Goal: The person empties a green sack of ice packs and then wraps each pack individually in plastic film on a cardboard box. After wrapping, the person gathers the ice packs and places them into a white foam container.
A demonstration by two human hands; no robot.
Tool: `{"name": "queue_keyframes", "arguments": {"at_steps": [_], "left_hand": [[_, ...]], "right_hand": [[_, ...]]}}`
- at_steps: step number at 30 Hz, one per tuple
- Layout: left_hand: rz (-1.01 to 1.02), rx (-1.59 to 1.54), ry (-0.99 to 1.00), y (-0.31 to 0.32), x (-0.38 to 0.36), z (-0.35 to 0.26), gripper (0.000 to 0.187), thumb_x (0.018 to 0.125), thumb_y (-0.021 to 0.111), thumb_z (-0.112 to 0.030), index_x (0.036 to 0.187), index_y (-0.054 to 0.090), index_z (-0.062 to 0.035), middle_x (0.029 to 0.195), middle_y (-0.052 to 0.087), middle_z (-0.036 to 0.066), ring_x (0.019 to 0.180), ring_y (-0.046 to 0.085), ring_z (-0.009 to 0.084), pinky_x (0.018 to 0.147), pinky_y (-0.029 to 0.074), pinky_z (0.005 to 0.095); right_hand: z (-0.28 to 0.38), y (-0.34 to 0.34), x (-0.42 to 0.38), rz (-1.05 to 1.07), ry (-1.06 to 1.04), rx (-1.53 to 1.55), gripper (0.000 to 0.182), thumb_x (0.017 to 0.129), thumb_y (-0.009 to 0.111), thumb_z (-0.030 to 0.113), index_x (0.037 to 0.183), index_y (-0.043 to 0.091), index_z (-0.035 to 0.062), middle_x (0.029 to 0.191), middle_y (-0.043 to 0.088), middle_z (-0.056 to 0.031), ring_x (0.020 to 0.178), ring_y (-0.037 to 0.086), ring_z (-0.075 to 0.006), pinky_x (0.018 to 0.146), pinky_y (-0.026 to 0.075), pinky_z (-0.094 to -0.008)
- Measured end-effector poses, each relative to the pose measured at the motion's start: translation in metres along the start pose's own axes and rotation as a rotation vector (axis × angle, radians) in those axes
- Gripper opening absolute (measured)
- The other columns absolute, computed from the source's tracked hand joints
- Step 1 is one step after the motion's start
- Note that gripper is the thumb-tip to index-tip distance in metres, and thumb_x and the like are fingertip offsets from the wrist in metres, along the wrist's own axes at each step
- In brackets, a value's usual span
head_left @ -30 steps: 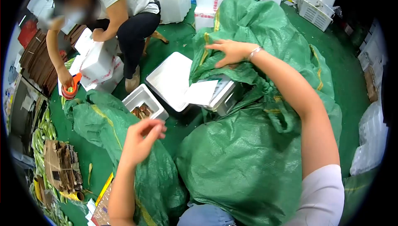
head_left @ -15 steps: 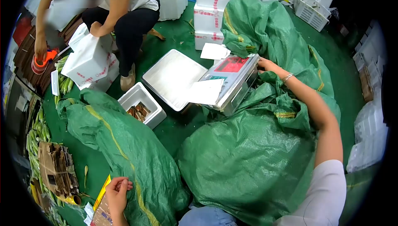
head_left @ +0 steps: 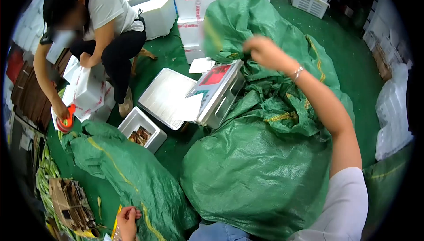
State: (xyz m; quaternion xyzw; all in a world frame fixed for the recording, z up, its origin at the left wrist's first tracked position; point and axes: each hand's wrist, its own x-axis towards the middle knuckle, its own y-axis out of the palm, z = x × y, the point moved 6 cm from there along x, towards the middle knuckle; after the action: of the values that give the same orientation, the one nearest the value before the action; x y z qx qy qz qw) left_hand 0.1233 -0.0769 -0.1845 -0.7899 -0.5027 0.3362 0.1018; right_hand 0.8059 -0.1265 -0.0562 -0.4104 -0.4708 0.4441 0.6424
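My right hand [head_left: 267,53] is smeared by motion above the bunched top of a large green woven sack [head_left: 247,170]. Behind that hand rises another green sack part [head_left: 240,18], and its yellow-striped left edge is blurred too. Whether the fingers grip the fabric cannot be made out. Just left of the hand, a weighing scale [head_left: 221,93] with a red display panel leans against the sack. My left hand [head_left: 127,223] is low at the front, its fingers curled closed beside a second green sack [head_left: 132,174]; nothing shows in them.
A co-worker [head_left: 106,24] sits at the left, holding an orange tape dispenser [head_left: 67,119] by a foam box [head_left: 88,86]. An open foam box [head_left: 152,139] holds brown items beside the scale's pan [head_left: 165,93]. Stacked foam boxes [head_left: 198,9] and flattened cardboard [head_left: 70,203] stand around.
My right hand has left the scale's right side and moved up towards the sack behind it. The camera view has shifted. The co-worker's tape dispenser has come nearer the foam box.
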Motion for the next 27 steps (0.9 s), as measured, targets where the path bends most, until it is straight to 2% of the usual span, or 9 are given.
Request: {"name": "queue_keyframes", "arguments": {"at_steps": [2,6,11,14,19,23,25,26,27], "left_hand": [[-0.099,-0.044,0.081,-0.001,-0.007,-0.002,0.027,0.093,0.059,-0.020,0.103,0.064,0.0052,0.083,0.068,0.008,0.069,0.060,0.0126,0.063,0.046,0.0247],[-0.075,-0.036,0.001,0.012,-0.010,0.008,0.028,0.092,0.061,-0.022,0.101,0.065,0.0043,0.083,0.067,0.007,0.071,0.057,0.0117,0.065,0.046,0.0253],[-0.124,-0.066,-0.020,0.012,-0.015,0.009,0.030,0.093,0.061,-0.023,0.103,0.065,0.0049,0.083,0.067,0.008,0.070,0.057,0.0132,0.064,0.046,0.0267],[-0.053,-0.030,-0.001,0.005,-0.012,0.019,0.031,0.093,0.060,-0.024,0.104,0.065,0.0046,0.084,0.067,0.007,0.070,0.057,0.0128,0.064,0.046,0.0271],[-0.192,0.075,-0.051,-0.017,-0.037,0.004,0.032,0.093,0.057,-0.025,0.104,0.065,0.0044,0.092,0.068,0.014,0.080,0.065,0.0220,0.073,0.052,0.0338],[-0.188,0.092,-0.056,-0.016,-0.033,0.012,0.032,0.093,0.056,-0.024,0.103,0.065,0.0045,0.090,0.068,0.014,0.078,0.064,0.0231,0.072,0.052,0.0343],[-0.102,0.077,-0.047,-0.011,-0.020,0.031,0.033,0.094,0.056,-0.025,0.104,0.065,0.0045,0.089,0.068,0.014,0.076,0.063,0.0229,0.071,0.051,0.0341],[-0.087,0.104,0.009,0.007,-0.030,-0.005,0.034,0.094,0.056,-0.026,0.105,0.065,0.0048,0.090,0.068,0.014,0.077,0.063,0.0236,0.071,0.050,0.0354],[-0.088,0.141,-0.010,0.016,-0.037,-0.023,0.034,0.094,0.056,-0.026,0.105,0.064,0.0046,0.091,0.067,0.014,0.078,0.063,0.0236,0.072,0.050,0.0360]], "right_hand": [[-0.022,-0.005,0.031,-0.128,0.041,-0.028,0.035,0.084,0.052,0.014,0.117,0.058,0.0053,0.121,0.055,-0.0189,0.110,0.052,-0.0354,0.094,0.041,-0.0436],[-0.081,0.138,0.037,0.517,0.217,0.043,0.030,0.083,0.053,0.016,0.108,0.061,0.0036,0.110,0.059,-0.0200,0.102,0.056,-0.0354,0.090,0.044,-0.0427],[-0.096,0.178,0.046,0.378,0.199,0.209,0.026,0.082,0.053,0.019,0.098,0.066,0.0014,0.096,0.064,-0.0215,0.091,0.061,-0.0353,0.084,0.048,-0.0415],[-0.064,0.150,0.035,0.175,-0.054,0.214,0.027,0.082,0.054,0.020,0.091,0.069,0.0001,0.088,0.067,-0.0224,0.084,0.065,-0.0353,0.080,0.050,-0.0408],[-0.018,-0.049,-0.088,0.319,0.196,-0.118,0.051,0.087,0.058,0.043,0.119,0.059,0.0029,0.116,0.062,-0.0201,0.108,0.058,-0.0359,0.094,0.045,-0.0406],[-0.080,0.024,-0.136,0.533,0.287,0.103,0.046,0.090,0.053,0.039,0.124,0.056,0.0080,0.127,0.055,-0.0202,0.120,0.051,-0.0349,0.102,0.038,-0.0387],[-0.058,0.061,-0.104,0.571,0.028,-0.065,0.029,0.085,0.059,0.027,0.104,0.064,0.0057,0.106,0.065,-0.0168,0.101,0.063,-0.0298,0.089,0.047,-0.0425],[-0.035,0.035,-0.097,0.521,0.503,-0.006,0.028,0.081,0.062,0.027,0.093,0.066,0.0011,0.098,0.068,-0.0161,0.096,0.065,-0.0307,0.085,0.049,-0.0429],[-0.045,0.055,-0.083,0.496,0.424,0.023,0.032,0.078,0.064,0.030,0.092,0.069,0.0017,0.102,0.068,-0.0160,0.100,0.065,-0.0290,0.085,0.050,-0.0420]]}}
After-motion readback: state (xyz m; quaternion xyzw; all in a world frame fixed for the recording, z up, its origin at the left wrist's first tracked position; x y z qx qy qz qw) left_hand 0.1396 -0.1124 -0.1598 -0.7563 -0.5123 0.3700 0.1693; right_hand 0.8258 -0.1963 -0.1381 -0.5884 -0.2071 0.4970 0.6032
